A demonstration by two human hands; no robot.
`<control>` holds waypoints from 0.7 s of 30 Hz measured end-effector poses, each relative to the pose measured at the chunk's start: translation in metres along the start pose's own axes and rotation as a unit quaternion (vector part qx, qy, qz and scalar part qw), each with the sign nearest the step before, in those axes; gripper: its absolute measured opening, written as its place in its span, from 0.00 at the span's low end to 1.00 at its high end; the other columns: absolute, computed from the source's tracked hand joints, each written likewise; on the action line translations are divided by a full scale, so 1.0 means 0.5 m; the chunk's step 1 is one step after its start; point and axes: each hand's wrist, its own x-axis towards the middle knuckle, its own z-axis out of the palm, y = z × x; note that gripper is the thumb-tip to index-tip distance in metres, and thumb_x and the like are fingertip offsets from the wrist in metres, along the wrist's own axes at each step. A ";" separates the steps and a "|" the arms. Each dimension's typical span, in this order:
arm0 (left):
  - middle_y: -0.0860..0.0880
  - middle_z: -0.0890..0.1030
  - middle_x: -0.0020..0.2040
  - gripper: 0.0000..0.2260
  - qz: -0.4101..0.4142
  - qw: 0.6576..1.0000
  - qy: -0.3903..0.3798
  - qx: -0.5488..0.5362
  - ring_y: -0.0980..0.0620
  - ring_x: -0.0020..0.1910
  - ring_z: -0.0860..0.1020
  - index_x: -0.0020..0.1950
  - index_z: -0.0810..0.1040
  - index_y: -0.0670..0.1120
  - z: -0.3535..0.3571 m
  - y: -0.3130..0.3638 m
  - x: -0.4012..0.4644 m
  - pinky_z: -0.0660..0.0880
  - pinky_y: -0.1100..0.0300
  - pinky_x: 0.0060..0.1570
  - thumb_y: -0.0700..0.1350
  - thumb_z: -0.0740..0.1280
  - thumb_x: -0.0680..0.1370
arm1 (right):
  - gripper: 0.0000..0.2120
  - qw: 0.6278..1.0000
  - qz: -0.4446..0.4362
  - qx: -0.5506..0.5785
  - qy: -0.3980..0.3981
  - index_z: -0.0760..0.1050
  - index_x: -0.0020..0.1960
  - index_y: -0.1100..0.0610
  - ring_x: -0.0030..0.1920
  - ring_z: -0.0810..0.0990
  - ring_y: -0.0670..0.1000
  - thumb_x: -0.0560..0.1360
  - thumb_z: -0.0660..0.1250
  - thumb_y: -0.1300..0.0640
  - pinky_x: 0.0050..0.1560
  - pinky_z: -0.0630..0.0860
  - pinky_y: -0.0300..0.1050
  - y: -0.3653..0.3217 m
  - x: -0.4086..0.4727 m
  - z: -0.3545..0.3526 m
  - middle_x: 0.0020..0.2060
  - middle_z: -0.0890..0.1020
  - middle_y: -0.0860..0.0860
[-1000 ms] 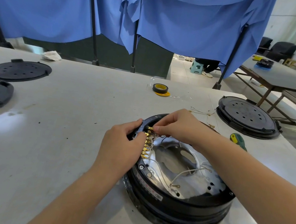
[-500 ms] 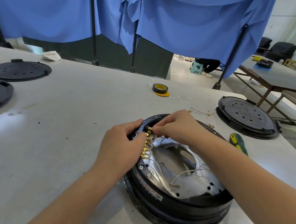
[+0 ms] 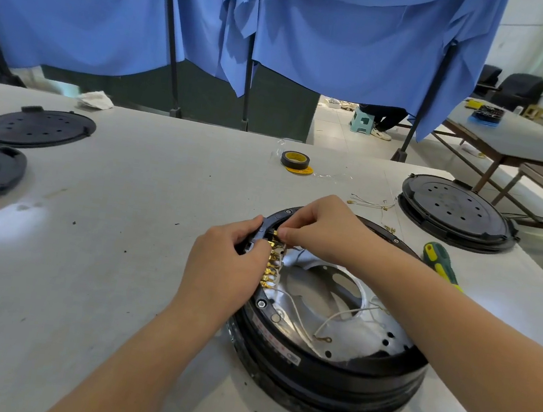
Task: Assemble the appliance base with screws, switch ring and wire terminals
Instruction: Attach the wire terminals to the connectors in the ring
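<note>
Pretty much nothing has moved since a second ago, both hands are still parked at the far-left rim of the base (image 3: 328, 369). The left hand (image 3: 224, 268) grips the black rim, and the right hand (image 3: 322, 228) pinches a terminal (image 3: 276, 233) at the top of the gold row (image 3: 269, 264). That row runs along the rim, near to far. The base lies flat on the table (image 3: 118, 255), open side up, with the screwdriver (image 3: 438, 262) to its right.

Screwdriver (image 3: 439, 261) right of base (image 3: 326, 379)
</note>
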 end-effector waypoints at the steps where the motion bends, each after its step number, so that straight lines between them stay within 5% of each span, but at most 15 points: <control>1: 0.56 0.82 0.59 0.18 -0.002 1.000 -0.002 -0.001 0.70 0.46 0.75 0.65 0.79 0.53 0.000 0.000 0.000 0.67 0.82 0.41 0.45 0.67 0.75 | 0.03 1.000 0.001 0.002 -0.001 0.84 0.43 0.54 0.39 0.79 0.45 0.73 0.72 0.56 0.37 0.73 0.35 0.000 0.000 0.000 0.36 0.83 0.49; 9: 0.60 0.82 0.56 0.17 -0.009 0.999 -0.016 -0.047 0.76 0.47 0.75 0.63 0.80 0.52 -0.001 -0.002 0.002 0.71 0.77 0.46 0.43 0.68 0.74 | 0.05 0.999 -0.041 -0.026 0.015 0.84 0.42 0.51 0.42 0.82 0.48 0.73 0.71 0.52 0.46 0.77 0.44 0.007 -0.012 -0.011 0.37 0.84 0.48; 15: 0.56 0.85 0.49 0.14 -0.067 0.985 -0.023 -0.156 0.59 0.50 0.82 0.50 0.82 0.56 -0.002 -0.006 0.010 0.78 0.56 0.57 0.37 0.69 0.73 | 0.03 0.994 -0.021 -0.061 0.093 0.83 0.42 0.50 0.41 0.78 0.41 0.72 0.72 0.52 0.40 0.71 0.35 0.053 0.014 -0.109 0.37 0.82 0.42; 21: 0.53 0.84 0.50 0.13 -0.076 0.980 -0.019 -0.183 0.53 0.54 0.81 0.50 0.82 0.54 0.000 -0.008 0.014 0.77 0.49 0.59 0.36 0.70 0.73 | 0.06 0.986 0.073 -0.098 0.113 0.83 0.47 0.59 0.38 0.78 0.52 0.72 0.73 0.57 0.33 0.74 0.39 0.154 0.080 -0.181 0.42 0.84 0.56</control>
